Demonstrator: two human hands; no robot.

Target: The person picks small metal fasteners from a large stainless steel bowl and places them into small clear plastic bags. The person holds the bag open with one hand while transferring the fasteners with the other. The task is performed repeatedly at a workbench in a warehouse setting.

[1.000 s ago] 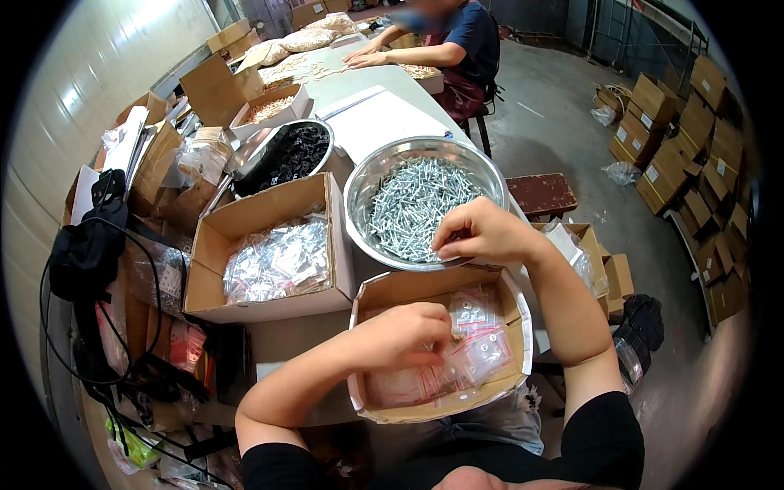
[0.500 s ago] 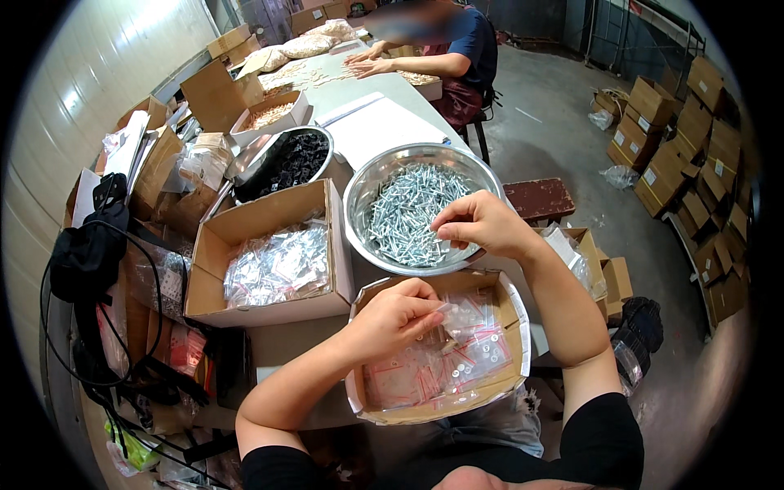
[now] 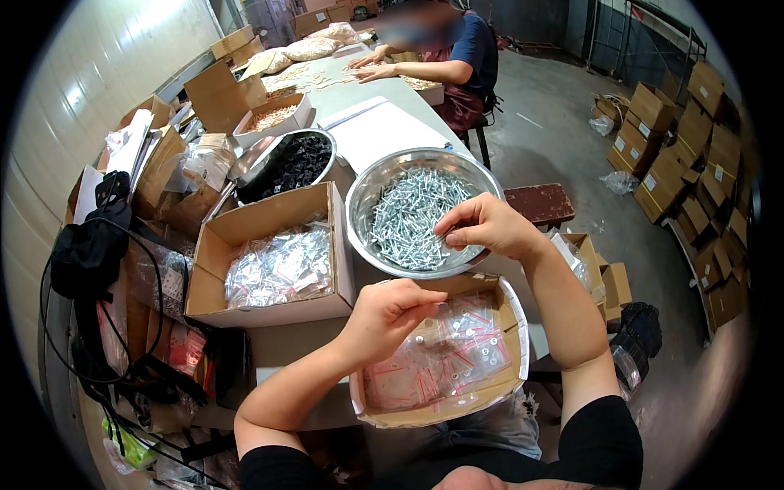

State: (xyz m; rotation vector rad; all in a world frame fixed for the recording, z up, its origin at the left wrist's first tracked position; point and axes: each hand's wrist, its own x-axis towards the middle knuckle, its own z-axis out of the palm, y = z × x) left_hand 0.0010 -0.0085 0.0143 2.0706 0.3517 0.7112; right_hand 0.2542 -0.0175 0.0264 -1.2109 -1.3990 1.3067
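Note:
My right hand is over the near right part of a steel bowl full of silvery screws. Its thumb and fingers are pinched together; whatever they hold is too small to make out. Lower down, my left hand is closed above the left side of a shallow cardboard tray. Between its thumb and forefinger it pinches a small clear plastic bag, partly covered by the hand. More flat clear bags with red edges lie in the tray, several with small white round pieces showing.
Left of the bowl stands a cardboard box of filled clear bags. Behind it are a metal bowl of black pieces and white paper. Across the table a co-worker handles small pale pieces. Stacked cartons line the right side.
My left hand has shifted slightly left and down, and the bag shows less beside its fingertips. My right fingers have drawn closer together over the bowl.

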